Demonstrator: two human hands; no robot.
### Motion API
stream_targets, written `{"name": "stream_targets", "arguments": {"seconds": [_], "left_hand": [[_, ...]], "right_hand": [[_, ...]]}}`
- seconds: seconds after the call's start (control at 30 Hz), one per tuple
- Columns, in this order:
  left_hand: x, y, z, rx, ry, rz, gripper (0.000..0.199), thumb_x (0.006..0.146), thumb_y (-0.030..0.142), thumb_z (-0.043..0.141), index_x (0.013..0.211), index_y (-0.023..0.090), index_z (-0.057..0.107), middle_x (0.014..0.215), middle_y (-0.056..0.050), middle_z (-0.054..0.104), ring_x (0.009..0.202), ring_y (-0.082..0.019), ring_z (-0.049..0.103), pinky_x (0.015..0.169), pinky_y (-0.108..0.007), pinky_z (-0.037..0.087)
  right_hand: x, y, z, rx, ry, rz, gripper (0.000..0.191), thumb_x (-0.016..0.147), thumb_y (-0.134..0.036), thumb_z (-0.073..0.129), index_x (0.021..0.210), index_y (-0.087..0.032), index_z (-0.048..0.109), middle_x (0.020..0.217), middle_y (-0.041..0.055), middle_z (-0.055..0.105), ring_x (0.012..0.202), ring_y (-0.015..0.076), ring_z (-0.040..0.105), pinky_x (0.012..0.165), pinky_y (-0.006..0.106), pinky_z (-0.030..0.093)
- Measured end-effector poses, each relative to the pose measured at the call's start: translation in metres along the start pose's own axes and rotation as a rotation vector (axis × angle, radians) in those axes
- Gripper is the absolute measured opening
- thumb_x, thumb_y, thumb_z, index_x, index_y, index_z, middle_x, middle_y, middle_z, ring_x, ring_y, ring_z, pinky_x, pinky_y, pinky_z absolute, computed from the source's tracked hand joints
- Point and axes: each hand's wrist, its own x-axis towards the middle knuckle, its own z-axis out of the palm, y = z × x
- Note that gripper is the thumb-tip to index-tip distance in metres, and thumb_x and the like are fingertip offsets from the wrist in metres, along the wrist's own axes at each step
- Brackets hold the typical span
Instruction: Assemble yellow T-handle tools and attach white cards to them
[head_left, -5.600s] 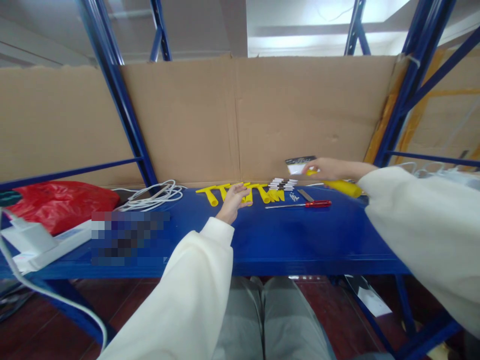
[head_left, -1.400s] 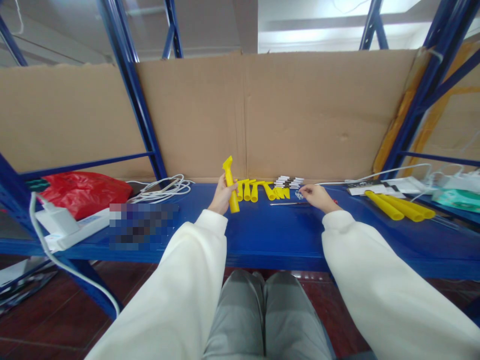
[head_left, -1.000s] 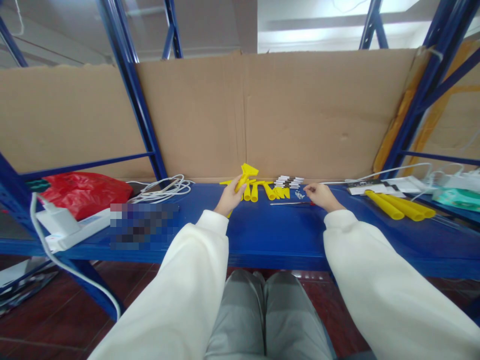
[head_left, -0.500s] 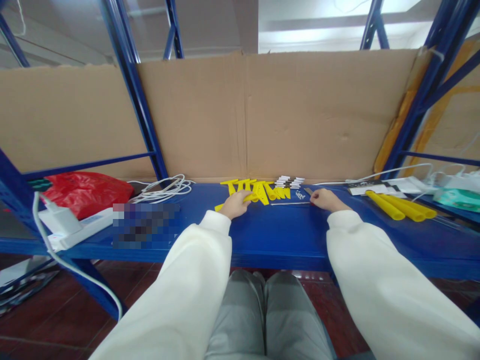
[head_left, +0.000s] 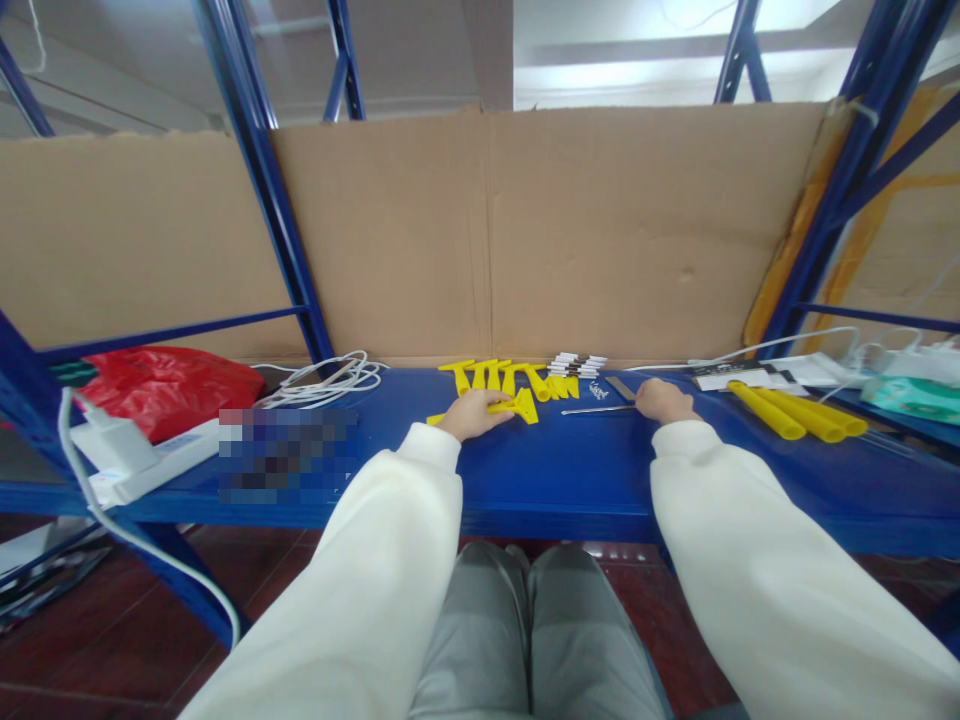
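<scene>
My left hand point(head_left: 477, 414) is closed on a yellow T-shaped scraper point(head_left: 525, 406), whose wide head points right. Near the shelf's middle right, my right hand point(head_left: 664, 402) is closed around the end of a thin metal screwdriver point(head_left: 596, 411) that points left; its handle is hidden in the fingers. Several yellow T-shaped pieces point(head_left: 493, 374) lie in a row behind my left hand. Beside them are small yellow wedge pieces point(head_left: 562, 386), a stack of white and black strips point(head_left: 577, 366) and small screws point(head_left: 598, 391). A flat grey strip point(head_left: 620, 388) lies just left of my right hand.
Yellow tubes point(head_left: 795, 415) lie at the right by a white packet point(head_left: 750, 374). At the left are a white cable coil point(head_left: 330, 380), a red bag point(head_left: 169, 390) and a power strip point(head_left: 161, 470). Cardboard point(head_left: 390, 240) stands behind the blue shelf point(head_left: 555, 480).
The scraper's head has come into line beside my left hand, apart from the row. My right hand has moved slightly right, and the screwdriver has shifted right with it.
</scene>
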Motion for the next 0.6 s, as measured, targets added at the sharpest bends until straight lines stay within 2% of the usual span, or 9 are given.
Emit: {"name": "stream_targets", "arguments": {"seconds": [0.03,0.1,0.23,0.33,0.43,0.53,0.6], "left_hand": [[0.000,0.000,-0.001,0.005,-0.017,0.012,0.033,0.083,0.038,0.073,0.111,0.022,0.079,0.118,-0.005,0.077,0.116,-0.029,0.069,0.104,-0.034,0.051],[0.001,-0.001,-0.001,0.021,-0.053,0.033,0.037,0.083,0.040,0.072,0.113,0.019,0.079,0.120,-0.007,0.076,0.116,-0.029,0.069,0.103,-0.034,0.051],[0.002,-0.004,-0.002,0.035,-0.093,0.058,0.040,0.083,0.045,0.072,0.114,0.021,0.078,0.123,-0.004,0.075,0.116,-0.027,0.069,0.104,-0.032,0.051],[0.003,-0.004,-0.001,0.042,-0.094,0.057,0.040,0.084,0.046,0.071,0.115,0.022,0.078,0.123,-0.004,0.075,0.117,-0.027,0.069,0.104,-0.032,0.050],[0.002,-0.003,-0.001,0.047,-0.092,0.045,0.039,0.084,0.044,0.071,0.114,0.021,0.078,0.122,-0.004,0.075,0.117,-0.028,0.069,0.105,-0.034,0.050],[0.002,-0.002,-0.001,0.043,-0.097,0.035,0.038,0.084,0.043,0.072,0.114,0.020,0.079,0.122,-0.006,0.075,0.117,-0.029,0.069,0.105,-0.036,0.050],[0.002,0.000,0.000,0.049,-0.102,0.036,0.038,0.084,0.041,0.072,0.114,0.019,0.079,0.122,-0.007,0.075,0.118,-0.030,0.068,0.105,-0.037,0.050]], "right_hand": [[-0.002,-0.004,-0.003,-0.068,-0.027,0.087,0.008,0.074,-0.025,0.072,0.071,-0.018,0.073,0.089,0.0219,0.074,0.099,0.0395,0.070,0.087,0.057,0.051],[-0.007,-0.013,-0.009,-0.168,-0.056,0.204,0.017,0.079,-0.032,0.069,0.087,-0.018,0.076,0.103,0.0236,0.074,0.109,0.0388,0.067,0.092,0.055,0.049],[-0.016,-0.028,-0.016,-0.236,-0.045,0.257,0.036,0.085,-0.039,0.064,0.110,-0.014,0.073,0.115,0.0252,0.070,0.117,0.0375,0.062,0.095,0.055,0.046],[-0.023,-0.036,-0.022,-0.258,-0.040,0.253,0.041,0.089,-0.038,0.060,0.118,-0.010,0.070,0.120,0.0270,0.068,0.120,0.0376,0.059,0.096,0.056,0.045],[-0.030,-0.047,-0.030,-0.260,-0.065,0.209,0.038,0.092,-0.032,0.056,0.119,-0.010,0.070,0.124,0.0260,0.067,0.123,0.0373,0.056,0.098,0.055,0.044],[-0.036,-0.059,-0.036,-0.237,-0.117,0.121,0.031,0.093,-0.023,0.052,0.112,-0.017,0.075,0.124,0.0195,0.069,0.124,0.0345,0.056,0.101,0.052,0.043],[-0.039,-0.066,-0.036,-0.221,-0.148,0.055,0.032,0.094,-0.019,0.049,0.109,-0.022,0.077,0.123,0.0152,0.070,0.124,0.0321,0.057,0.101,0.050,0.043]]}}
